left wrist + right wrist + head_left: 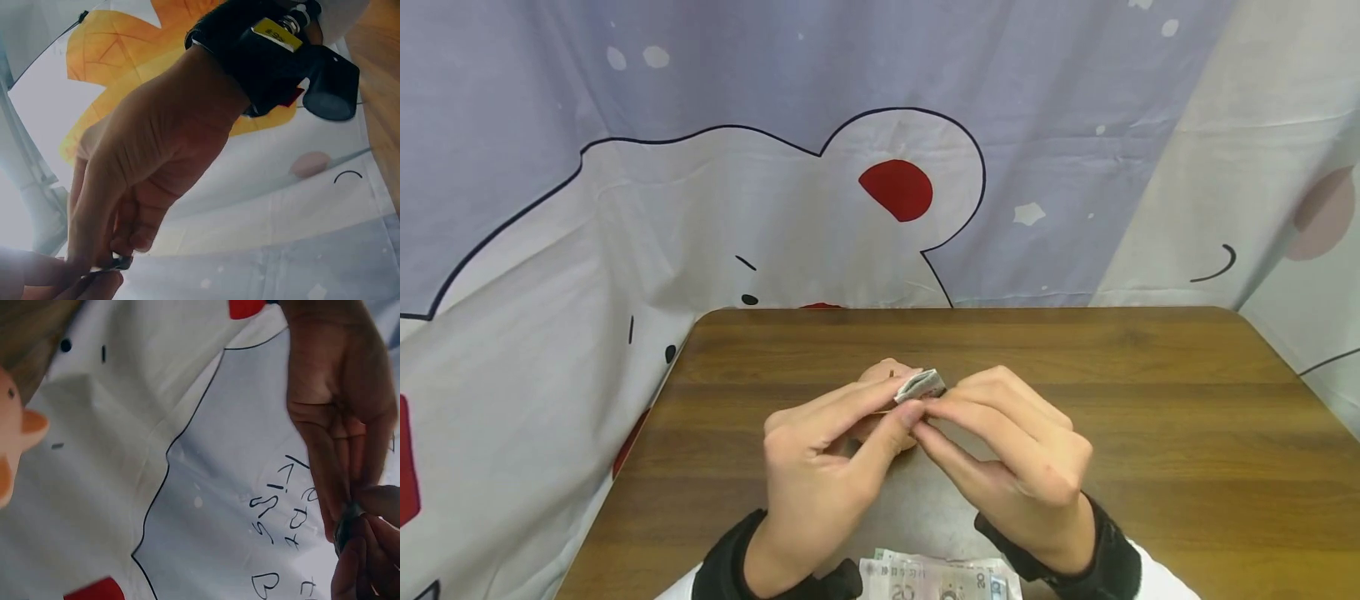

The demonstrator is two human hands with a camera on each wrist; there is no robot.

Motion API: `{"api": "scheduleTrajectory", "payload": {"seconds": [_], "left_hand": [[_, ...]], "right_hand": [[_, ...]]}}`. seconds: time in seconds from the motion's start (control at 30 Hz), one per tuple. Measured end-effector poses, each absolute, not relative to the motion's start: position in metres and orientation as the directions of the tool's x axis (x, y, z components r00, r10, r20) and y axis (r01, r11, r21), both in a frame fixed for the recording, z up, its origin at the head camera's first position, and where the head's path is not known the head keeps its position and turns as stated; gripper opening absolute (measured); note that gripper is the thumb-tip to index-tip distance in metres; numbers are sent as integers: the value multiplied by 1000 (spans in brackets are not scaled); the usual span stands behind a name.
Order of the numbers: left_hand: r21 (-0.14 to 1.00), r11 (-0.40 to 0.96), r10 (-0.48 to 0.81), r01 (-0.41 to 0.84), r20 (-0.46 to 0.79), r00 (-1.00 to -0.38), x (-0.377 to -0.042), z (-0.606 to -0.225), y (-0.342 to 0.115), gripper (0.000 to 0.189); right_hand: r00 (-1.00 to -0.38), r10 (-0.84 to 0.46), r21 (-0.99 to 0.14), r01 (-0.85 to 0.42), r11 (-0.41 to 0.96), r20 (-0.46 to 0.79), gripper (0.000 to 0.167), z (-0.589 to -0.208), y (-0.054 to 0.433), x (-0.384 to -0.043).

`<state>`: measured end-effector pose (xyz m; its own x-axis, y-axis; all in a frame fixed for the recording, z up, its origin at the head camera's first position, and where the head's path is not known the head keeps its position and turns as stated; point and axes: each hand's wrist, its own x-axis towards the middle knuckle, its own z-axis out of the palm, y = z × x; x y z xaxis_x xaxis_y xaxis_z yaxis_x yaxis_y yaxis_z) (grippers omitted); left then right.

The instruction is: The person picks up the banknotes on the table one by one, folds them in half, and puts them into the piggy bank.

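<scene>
In the head view both hands meet above the middle of the wooden table. A small folded banknote (924, 384) sits at their fingertips. My left hand (835, 450) pinches it from the left, and my right hand (1018, 450) pinches it from the right. In the right wrist view the folded note shows as a dark greenish edge between the fingers. A peach-coloured figure (11, 440) with a dark eye and orange parts appears there at the left edge. Behind my left hand in the head view, a similar peach shape is mostly hidden.
Several flat banknotes (940, 577) lie at the table's near edge, between the wrists. The brown wooden table (1187, 450) stretches out on both sides. A patterned curtain (737, 208) hangs behind it. Dark bands circle both wrists.
</scene>
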<state>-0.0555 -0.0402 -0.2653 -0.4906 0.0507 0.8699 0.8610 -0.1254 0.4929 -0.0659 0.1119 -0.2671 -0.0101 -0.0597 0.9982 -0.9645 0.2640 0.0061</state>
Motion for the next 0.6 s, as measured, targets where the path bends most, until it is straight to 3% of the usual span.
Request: {"api": "scheduleTrajectory", "payload": {"seconds": [0.2, 0.3, 0.6], "left_hand": [[499, -53, 90, 865, 865, -493, -57, -263, -44, 19], [476, -38, 121, 878, 875, -469, -57, -264, -45, 19], [540, -58, 97, 840, 840, -534, -57, -267, -44, 15]], "right_hand": [[-229, 18, -229, -972, 41, 973, 11, -257, 116, -61], [-305, 14, -303, -950, -70, 952, 10, -255, 119, -59], [-461, -69, -464, -885, -39, 885, 5, -263, 125, -57]]}}
